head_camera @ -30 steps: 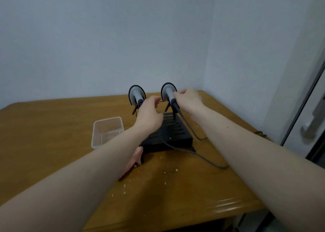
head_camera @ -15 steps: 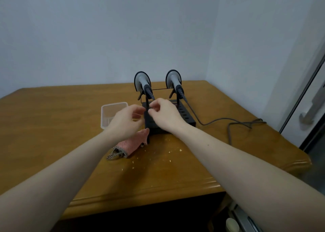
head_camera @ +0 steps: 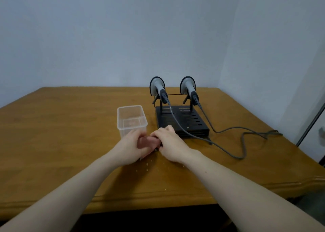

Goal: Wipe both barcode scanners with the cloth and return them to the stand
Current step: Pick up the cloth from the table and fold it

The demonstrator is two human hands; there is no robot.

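We have both hands low on the brown wooden table [head_camera: 52,135], well in from its rounded near edge: our left hand [head_camera: 131,147] and right hand [head_camera: 171,146] each curl their fingers around the bunched pink cloth [head_camera: 148,141] between them, with bare wood open to the left. Just beyond our left hand stands a clear rectangular plastic tub [head_camera: 131,120] that looks empty. Both grey barcode scanners [head_camera: 157,89] [head_camera: 188,88] sit on the black slotted stand [head_camera: 182,121], cables [head_camera: 228,131] trailing right.
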